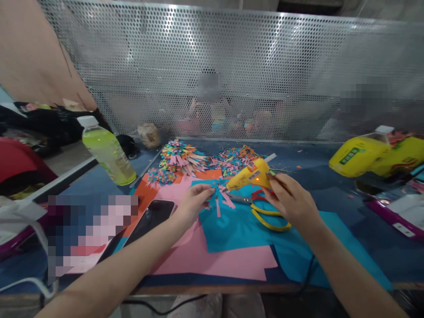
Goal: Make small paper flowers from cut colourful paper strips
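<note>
My right hand [288, 194] is wrapped round a yellow hot glue gun [250, 174] with a small orange light on its side. Its nozzle points left, close to a piece of blue and pink fringed paper strips [222, 192]. Pinched in the fingers of my left hand [197, 201] is the edge of this fringed paper. Below the glue gun lie scissors [270, 216] with yellow and red handles, resting on blue paper [232, 234]. Pink paper [212, 263] is spread under the blue sheet. A dark phone [150, 221] lies beside my left forearm.
Behind my hands stand a multicoloured paper-fringe cone [182, 157] and a heap of paper shreds [236, 159]. A green drink bottle [107, 150] stands at left. Yellow packages [361, 157] lie at right. A perforated metal panel [251, 66] closes the table's back.
</note>
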The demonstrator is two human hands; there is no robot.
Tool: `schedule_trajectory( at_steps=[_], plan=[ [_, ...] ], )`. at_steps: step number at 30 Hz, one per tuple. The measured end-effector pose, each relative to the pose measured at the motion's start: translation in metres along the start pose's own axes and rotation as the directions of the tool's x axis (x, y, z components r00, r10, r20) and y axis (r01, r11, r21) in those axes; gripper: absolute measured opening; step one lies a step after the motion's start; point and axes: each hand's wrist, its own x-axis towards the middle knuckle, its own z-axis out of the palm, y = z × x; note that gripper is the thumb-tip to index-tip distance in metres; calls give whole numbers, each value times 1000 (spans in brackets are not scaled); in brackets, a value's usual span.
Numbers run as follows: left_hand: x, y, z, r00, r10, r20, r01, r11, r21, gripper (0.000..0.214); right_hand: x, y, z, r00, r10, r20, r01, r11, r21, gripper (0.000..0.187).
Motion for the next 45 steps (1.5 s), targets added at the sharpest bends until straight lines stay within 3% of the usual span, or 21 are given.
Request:
schedule_trajectory(
  at_steps=[8, 17, 20, 22, 23, 25, 27, 30, 31, 32, 33, 34, 35, 36, 37, 38, 39, 41, 45],
  plan=[
    [2, 0, -2, 1000, 14, 1, -14, 1000, 5, 26, -5, 3, 2, 999, 4, 50, -9, 994, 113, 32],
    [4, -1, -5, 1000, 30, 3, -29, 997, -65, 25, -9, 7, 4, 994, -44, 101, 35, 995, 91, 29],
    [2, 1, -2, 999, 41, -6, -42, 997, -70, 24, -9, 10, 9, 983, 28, 182, -50, 992, 114, 27],
    [0, 2, 0, 999, 40, 9, -39, 996, -77, 23, -11, 16, 17, 948, 166, 272, -199, 975, 97, 27],
    [-2, 3, 1, 999, 31, 17, -29, 996, -83, 24, -14, 21, 21, 908, 259, 329, -296, 953, 67, 28],
    [-4, 4, 3, 999, 0, 32, 3, 996, -92, 25, -21, 31, 31, 776, 447, 446, -482, 875, -39, 32],
    [-6, 5, 5, 999, -28, 41, 32, 995, -90, 26, -29, 42, 38, 590, 585, 557, -608, 776, -171, 37],
    [-8, 5, 6, 997, -46, 67, 51, 996, -78, 25, -38, 52, 44, 319, 669, 671, -681, 654, -329, 43],
    [-8, 4, 6, 996, -49, 77, 55, 996, -76, 25, -38, 52, 45, 265, 688, 675, -681, 630, -374, 44],
    [-8, 4, 6, 994, -52, 93, 59, 996, -74, 24, -37, 51, 45, 258, 702, 664, -672, 624, -399, 44],
    [-9, 3, 6, 992, -58, 114, 67, 995, -72, 24, -34, 48, 44, 309, 700, 644, -660, 646, -384, 44],
    [-10, 2, 7, 988, -71, 137, 81, 994, -70, 23, -30, 44, 42, 415, 660, 626, -641, 700, -313, 44],
    [-10, 1, 7, 982, -94, 162, 106, 992, -64, 23, -25, 38, 41, 559, 571, 601, -605, 777, -175, 44],
    [-11, -1, 8, 974, -128, 189, 141, 989, -53, 23, -19, 30, 39, 706, 440, 555, -541, 841, 21, 45],
    [-12, -2, 9, 962, -170, 215, 182, 982, -40, 23, -13, 22, 36, 823, 270, 500, -438, 862, 255, 47],
    [-13, -4, 10, 949, -210, 235, 222, 975, -29, 23, -8, 13, 34, 897, 145, 418, -346, 819, 457, 47],
    [-14, -5, 11, 937, -242, 252, 255, 967, -20, 23, -3, 5, 31, 932, 70, 355, -282, 754, 594, 47],
    [-16, -7, 13, 918, -274, 285, 290, 957, -12, 23, 4, -11, 27, 949, -67, 308, -199, 629, 751, 40],
    [-20, -6, 16, 888, -292, 354, 310, 951, 6, 21, 5, -25, 22, 958, -124, 258, -182, 433, 883, 24]
  ],
)
